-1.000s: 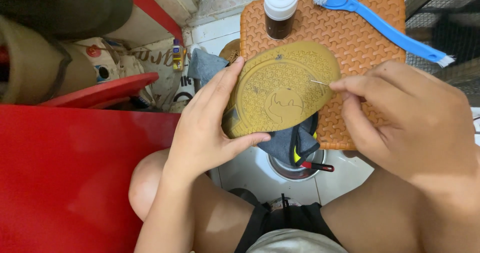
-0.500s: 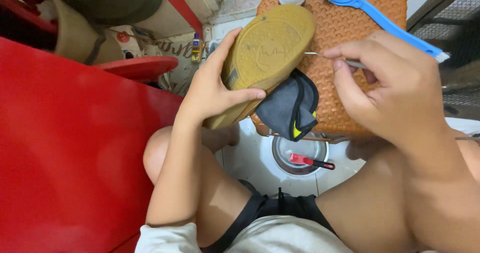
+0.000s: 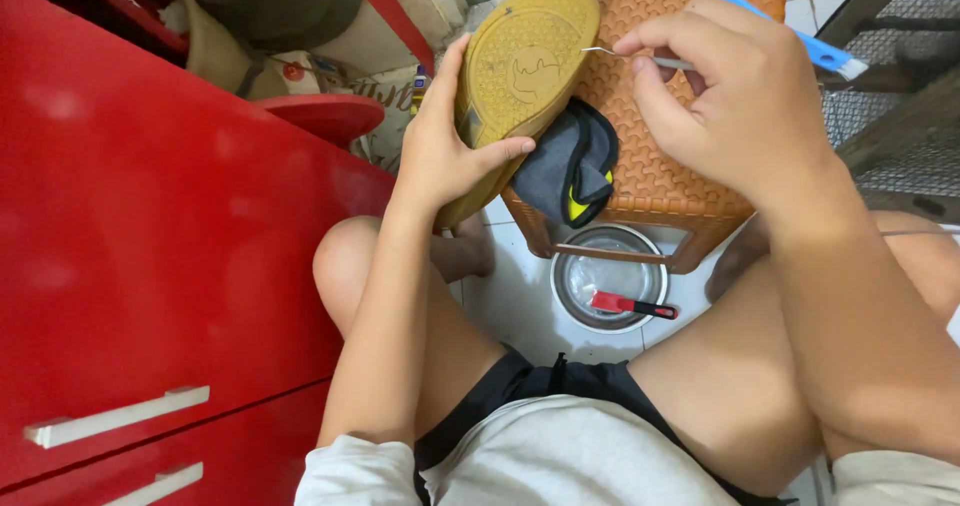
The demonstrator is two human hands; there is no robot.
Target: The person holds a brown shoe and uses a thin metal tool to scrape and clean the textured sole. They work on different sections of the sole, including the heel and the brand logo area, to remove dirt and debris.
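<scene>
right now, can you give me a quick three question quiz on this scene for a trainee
1. True or false: the left hand holds the tan rubber-soled shoe sole up.
2. What does the right hand pinch? A) thin metal pick B) blue plastic brush C) red-handled tool
3. Fill in: the red-handled tool lies in the round steel ____ on the floor.

Key: 1 true; 2 A; 3 bowl.

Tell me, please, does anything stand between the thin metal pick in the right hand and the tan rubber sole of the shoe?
Nothing visible: the thin metal pick in the right hand reaches the tan rubber sole, which the left hand holds.
</scene>
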